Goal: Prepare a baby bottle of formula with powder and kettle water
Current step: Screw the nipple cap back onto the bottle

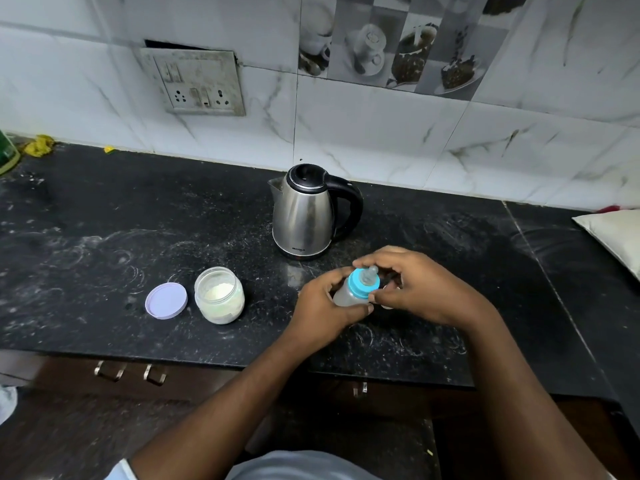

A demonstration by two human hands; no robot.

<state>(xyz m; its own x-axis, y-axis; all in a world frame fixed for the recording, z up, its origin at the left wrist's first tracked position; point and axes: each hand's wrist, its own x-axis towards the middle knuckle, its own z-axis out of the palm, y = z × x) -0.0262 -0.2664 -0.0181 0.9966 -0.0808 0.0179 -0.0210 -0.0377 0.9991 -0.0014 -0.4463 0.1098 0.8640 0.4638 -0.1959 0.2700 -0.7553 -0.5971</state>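
A small clear baby bottle (346, 296) with a blue screw collar (362, 284) and a clear teat is held just above the black counter (104, 237). My left hand (322, 306) grips the bottle's body. My right hand (419, 285) has its fingers curled round the blue collar. A steel kettle (304, 213) with a black lid and handle stands behind the bottle, lid closed. To the left, an open jar of white powder (219, 294) stands with its lilac lid (166, 300) lying flat beside it.
A switch and socket plate (197, 83) is on the tiled wall, at the back left. A white cushion-like thing (613, 237) lies at the right edge. Yellow scraps (38, 145) and a green object (7, 154) sit at the far left. Drawer handles (131, 372) are below the counter.
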